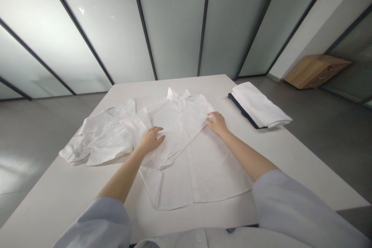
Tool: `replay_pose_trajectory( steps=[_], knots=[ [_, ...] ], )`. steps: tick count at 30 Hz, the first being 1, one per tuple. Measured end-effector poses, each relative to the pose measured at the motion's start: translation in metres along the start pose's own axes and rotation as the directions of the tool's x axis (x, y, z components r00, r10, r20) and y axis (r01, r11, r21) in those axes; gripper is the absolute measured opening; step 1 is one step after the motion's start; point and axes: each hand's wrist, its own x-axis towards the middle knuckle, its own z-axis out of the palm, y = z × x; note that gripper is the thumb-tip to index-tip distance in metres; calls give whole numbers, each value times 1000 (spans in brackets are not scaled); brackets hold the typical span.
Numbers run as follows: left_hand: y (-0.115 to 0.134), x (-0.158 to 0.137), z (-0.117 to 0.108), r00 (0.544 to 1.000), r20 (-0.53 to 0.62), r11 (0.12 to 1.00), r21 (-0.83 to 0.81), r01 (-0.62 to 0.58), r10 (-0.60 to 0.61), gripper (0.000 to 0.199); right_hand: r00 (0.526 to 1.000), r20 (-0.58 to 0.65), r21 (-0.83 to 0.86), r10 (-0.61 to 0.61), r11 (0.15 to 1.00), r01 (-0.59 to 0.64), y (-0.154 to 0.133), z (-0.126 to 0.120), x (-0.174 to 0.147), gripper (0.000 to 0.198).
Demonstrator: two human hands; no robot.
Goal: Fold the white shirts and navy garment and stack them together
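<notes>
A white button-front shirt (209, 170) lies spread on the table, its collar at the far end and its hem toward me. One sleeve is laid slantwise across the front of it. My right hand (217, 123) is closed on white fabric at the shirt's right edge, where the cloth bunches under the fingertips. On the shirt's left side rests my left hand (152, 139), fingers and thumb apart, palm down on the cloth. Just left of that hand, a second crumpled white garment (107, 135) lies against the shirt.
A folded white cloth on top of a dark navy one forms a stack (258, 104) at the table's right edge. The white table (290, 166) has grey floor around it. Frosted glass panels stand behind, and a wooden cabinet (314, 70) is at the far right.
</notes>
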Motion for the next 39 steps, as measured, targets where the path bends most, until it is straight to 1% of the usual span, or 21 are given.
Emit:
replay_pose_trajectory(
  steps=[2,4,7,10,12,14,18,20,22,24,25,27,28,30,31,32,33,34,36,37,39],
  knots=[
    [4,7,15,995,99,996,76,-42,35,51,995,96,-58,-40,997,46,-8,6,0,42],
    [7,12,27,989,146,989,144,-20,-1,61,982,186,-117,-29,992,52,-13,13,-2,53],
    [9,17,39,988,143,976,215,20,-52,69,962,274,-168,19,985,28,-14,18,-2,65],
    [7,23,42,989,140,973,228,20,-53,73,947,319,-172,43,985,13,-10,16,4,71],
    [7,27,43,988,143,974,225,20,-53,75,943,328,-176,57,984,2,-7,15,10,73],
    [8,28,42,989,140,973,230,20,-54,75,950,308,-182,57,983,0,-5,15,14,72],
    [17,25,36,992,119,967,254,14,-46,71,968,245,-202,55,979,-5,-2,17,15,62],
    [23,22,29,990,116,965,259,49,-82,65,971,227,-222,70,975,-18,-2,17,14,59],
    [28,19,22,974,158,964,236,123,-163,60,975,207,-237,75,971,-25,-1,17,13,55],
    [29,15,15,944,234,967,159,200,-234,58,981,183,-239,66,971,-21,0,17,12,52],
    [28,12,11,932,265,969,89,231,-246,58,984,170,-237,58,971,-16,0,17,12,50],
    [26,5,5,924,317,953,-141,268,-213,59,988,146,-229,43,973,-9,1,18,12,47],
    [25,0,2,922,349,914,-294,280,-171,59,990,136,-225,37,974,-5,1,19,11,46],
    [23,-9,-1,901,430,754,-572,321,-58,59,992,126,-221,27,975,1,1,19,11,45],
    [22,-12,-2,884,467,671,-653,352,-10,60,992,126,-219,24,976,4,1,19,11,44],
    [21,-15,-2,872,489,622,-685,379,7,61,991,129,-216,22,976,6,2,19,12,43],
    [20,-17,-2,867,498,629,-671,392,-10,63,991,135,-212,21,977,9,1,18,12,42],
    [19,-18,-1,872,486,687,-616,385,-54,65,990,143,-209,21,978,9,1,17,13,41],
    [16,-17,0,909,391,855,-414,311,-141,65,989,146,-212,37,977,-6,-1,14,15,41],
    [15,-16,1,935,323,920,-302,251,-149,62,989,139,-217,47,976,-16,-4,13,15,42],
    [13,-15,4,979,192,986,-133,102,-75,58,992,118,-221,41,975,-14,-12,10,15,47]
  ],
)
